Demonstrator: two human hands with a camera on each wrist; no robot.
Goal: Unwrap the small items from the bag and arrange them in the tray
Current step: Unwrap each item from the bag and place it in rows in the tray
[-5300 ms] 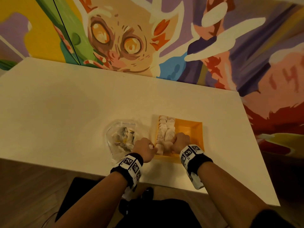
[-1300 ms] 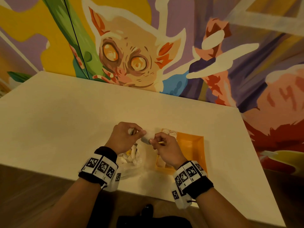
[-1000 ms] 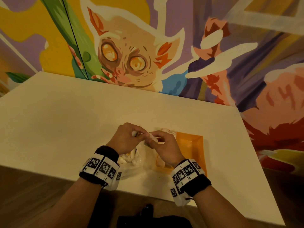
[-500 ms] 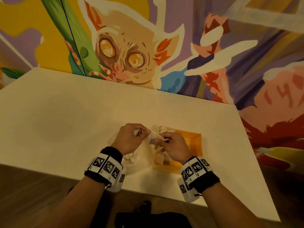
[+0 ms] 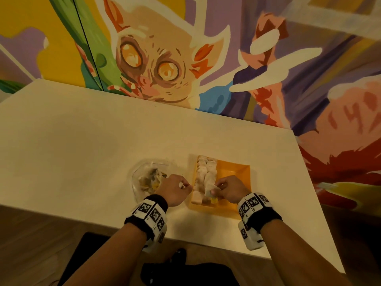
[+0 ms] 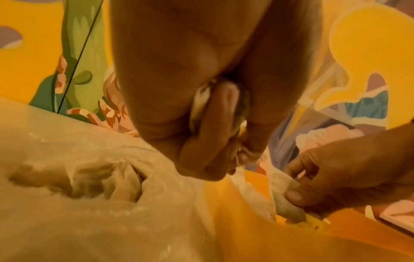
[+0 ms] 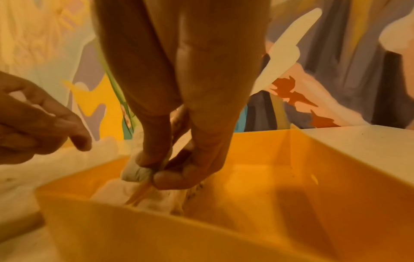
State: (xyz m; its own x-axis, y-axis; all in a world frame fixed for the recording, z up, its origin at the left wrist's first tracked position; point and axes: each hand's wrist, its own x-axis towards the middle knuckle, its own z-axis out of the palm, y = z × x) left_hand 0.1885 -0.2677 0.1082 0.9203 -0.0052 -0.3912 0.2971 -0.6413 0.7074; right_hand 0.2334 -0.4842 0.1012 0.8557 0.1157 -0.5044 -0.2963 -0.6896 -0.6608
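The right hand [image 5: 231,189] is down inside the orange tray [image 5: 235,170], thumb and fingers pinched on a small pale item [image 7: 135,172], pressing it against the near end of the row of pale items [image 5: 206,172] that lines the tray's left side. In the right wrist view the piece sits between the thumb tip and forefinger, low over the tray floor, touching the pale pieces beneath it; a thin yellow-orange sliver pokes out under the thumb, and I cannot tell what it is.

The left hand [image 5: 175,189] hovers just left of the tray's rim, fingers curled into a loose fist around a crumpled wrapper [image 6: 199,104], whose whitish and greenish edges show between the fingers in the left wrist view. The two hands are near each other but apart, with the tray's left wall between them.

Just beyond and left of the left hand lies the clear plastic bag [image 5: 144,178], open and slumped on the surface [image 5: 82,145], with a heap of pale and yellowish pieces inside. The tray's right half shows bare orange floor. Both wrists wear black bands [image 5: 259,215] with black-and-white square markers. Behind the surface rises a painted mural [image 5: 156,65] of a wide-eyed creature.
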